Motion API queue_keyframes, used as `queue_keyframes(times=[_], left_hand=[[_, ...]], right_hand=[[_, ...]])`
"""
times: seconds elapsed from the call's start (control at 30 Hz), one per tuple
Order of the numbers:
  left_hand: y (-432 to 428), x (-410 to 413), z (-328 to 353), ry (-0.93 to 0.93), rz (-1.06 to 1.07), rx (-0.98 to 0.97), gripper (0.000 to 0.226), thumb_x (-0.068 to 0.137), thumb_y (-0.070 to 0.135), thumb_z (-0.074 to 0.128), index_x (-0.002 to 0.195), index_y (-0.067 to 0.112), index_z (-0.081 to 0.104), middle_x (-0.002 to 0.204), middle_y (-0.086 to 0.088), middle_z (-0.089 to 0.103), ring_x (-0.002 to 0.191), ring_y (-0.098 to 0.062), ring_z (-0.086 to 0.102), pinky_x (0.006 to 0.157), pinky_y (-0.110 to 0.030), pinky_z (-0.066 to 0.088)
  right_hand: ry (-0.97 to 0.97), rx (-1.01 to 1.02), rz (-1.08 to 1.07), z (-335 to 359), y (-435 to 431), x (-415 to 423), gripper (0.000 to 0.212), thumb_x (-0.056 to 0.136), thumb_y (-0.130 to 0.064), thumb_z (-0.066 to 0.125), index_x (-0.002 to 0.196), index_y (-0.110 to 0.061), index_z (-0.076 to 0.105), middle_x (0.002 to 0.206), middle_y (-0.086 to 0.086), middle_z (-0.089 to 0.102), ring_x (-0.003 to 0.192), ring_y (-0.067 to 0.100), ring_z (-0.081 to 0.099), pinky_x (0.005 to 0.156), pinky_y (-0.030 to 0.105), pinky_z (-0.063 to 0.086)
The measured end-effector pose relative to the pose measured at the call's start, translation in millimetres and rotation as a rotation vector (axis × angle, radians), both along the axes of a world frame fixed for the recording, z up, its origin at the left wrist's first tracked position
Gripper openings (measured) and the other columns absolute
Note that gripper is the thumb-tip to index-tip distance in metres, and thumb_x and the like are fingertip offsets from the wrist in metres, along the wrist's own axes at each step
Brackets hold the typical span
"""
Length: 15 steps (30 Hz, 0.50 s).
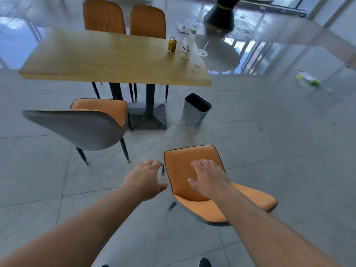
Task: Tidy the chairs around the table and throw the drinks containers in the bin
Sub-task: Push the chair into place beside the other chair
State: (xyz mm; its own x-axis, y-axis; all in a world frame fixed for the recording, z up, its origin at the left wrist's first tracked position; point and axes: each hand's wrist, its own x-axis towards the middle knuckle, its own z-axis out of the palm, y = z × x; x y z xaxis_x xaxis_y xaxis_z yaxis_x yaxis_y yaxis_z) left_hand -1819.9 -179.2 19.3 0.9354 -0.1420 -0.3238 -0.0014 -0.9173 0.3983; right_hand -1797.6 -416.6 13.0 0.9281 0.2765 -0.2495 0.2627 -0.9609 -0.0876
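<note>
An orange chair (pixel 185 170) with a grey shell sits on the floor tiles in front of me, away from the wooden table (pixel 96 60) and turned at an angle. My left hand (pixel 146 180) hovers open beside its left edge. My right hand (pixel 208 178) is spread open over the orange panel; I cannot tell if it touches. On the table's right end stand a yellow can (pixel 172 44), a clear bottle (pixel 186 47) and a cup with a straw (pixel 201 54). A grey bin (pixel 196 110) stands on the floor by the table's right end.
A grey-backed chair (pixel 77 126) stands at the table's near side, and two orange chairs (pixel 104 16) (pixel 148 22) at the far side. A clear bottle (pixel 308 79) lies on the floor at the right. A black pedestal (pixel 219 14) and litter (pixel 183 27) are behind.
</note>
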Motion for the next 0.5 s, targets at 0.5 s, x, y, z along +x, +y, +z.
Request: queue_keyframes(times=[0.5], left_hand=[[-318,-71,-83,0.285,-0.152,0.178,0.085,0.077,0.075,0.06,0.149,0.041,0.03,0.147,0.01,0.048,0.127,-0.019,0.048,0.1,-0.039,0.044]], right_hand=[[0.293,0.014,0.2,-70,-321,-52,0.092,0.075,-0.09,0.045,0.149,-0.036,0.041,0.146,-0.005,0.049,0.136,0.026,0.04,0.116,0.055,0.028]])
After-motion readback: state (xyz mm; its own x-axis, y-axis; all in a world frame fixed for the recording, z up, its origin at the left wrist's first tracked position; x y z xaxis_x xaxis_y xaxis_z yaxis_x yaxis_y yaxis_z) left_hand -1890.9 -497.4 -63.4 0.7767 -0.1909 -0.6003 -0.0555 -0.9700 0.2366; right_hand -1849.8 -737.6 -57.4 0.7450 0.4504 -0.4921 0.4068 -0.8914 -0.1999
